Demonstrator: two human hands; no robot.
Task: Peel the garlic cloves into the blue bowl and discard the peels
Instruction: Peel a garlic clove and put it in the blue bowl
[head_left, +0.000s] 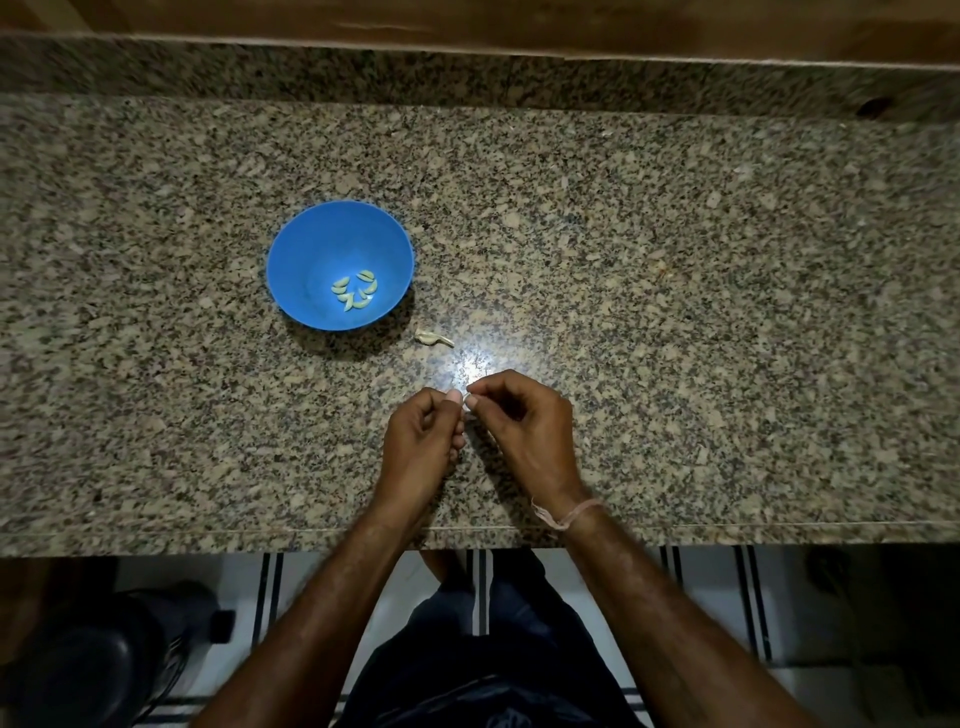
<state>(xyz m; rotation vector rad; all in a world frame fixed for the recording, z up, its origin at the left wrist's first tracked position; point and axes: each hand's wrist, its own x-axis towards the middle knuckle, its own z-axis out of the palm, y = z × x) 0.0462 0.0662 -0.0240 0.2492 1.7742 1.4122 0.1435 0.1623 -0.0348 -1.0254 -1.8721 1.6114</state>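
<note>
From my remote seat I see the granite counter (675, 260) filling most of the view, with both forearms reaching up over its near edge and meeting near the middle. The left hand (423, 436) has its back toward me, fingers curled in tight, and its thumb tip presses against a small pale piece. The right hand (524, 431) is angled in from the other side, wrist slightly bent. Its thumb and forefinger are closed in a pinch on the same piece and its other fingers are folded under. That piece is the garlic clove (469, 404), held between the two sets of fingertips just above the counter. It is mostly hidden, so I cannot tell how much skin is on it. A thin thread band (571, 514) circles the right wrist.

The blue bowl (311, 249) stands upright on the counter, beyond the hands and to their left, well apart from them. A small cluster of peeled cloves (355, 292) lies in its bottom. Between the bowl and the hands, just beside the bowl's near right side, a pale scrap (434, 338) lies on the stone. I cannot tell whether it is peel or an unpeeled clove.
</note>
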